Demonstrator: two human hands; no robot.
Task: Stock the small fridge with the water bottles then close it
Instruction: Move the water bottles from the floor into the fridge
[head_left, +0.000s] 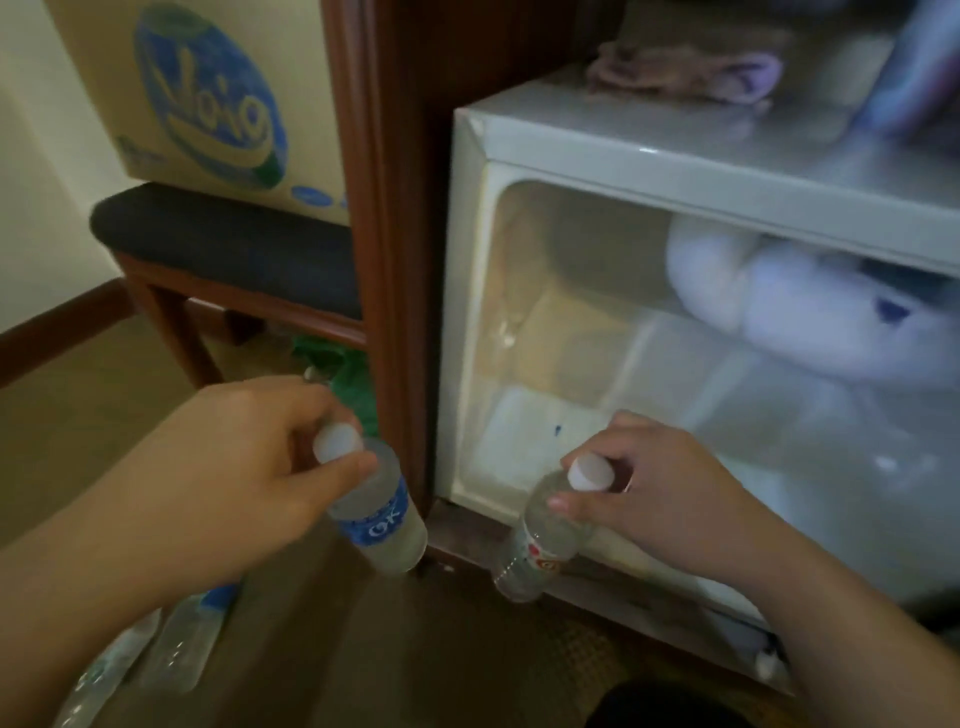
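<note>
head view, looking down, close to fridge (571, 156)

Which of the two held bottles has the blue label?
The bottle in the left hand, the blue-label bottle. The bottle in the right hand, the red-label bottle, has red marks on a clear body.

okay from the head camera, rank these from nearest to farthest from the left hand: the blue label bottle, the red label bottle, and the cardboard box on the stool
1. Blue-label bottle: held by its neck in the left hand.
2. Red-label bottle: to the right, gripped by the right hand at the fridge opening.
3. Cardboard box: up on the stool, far left.
</note>
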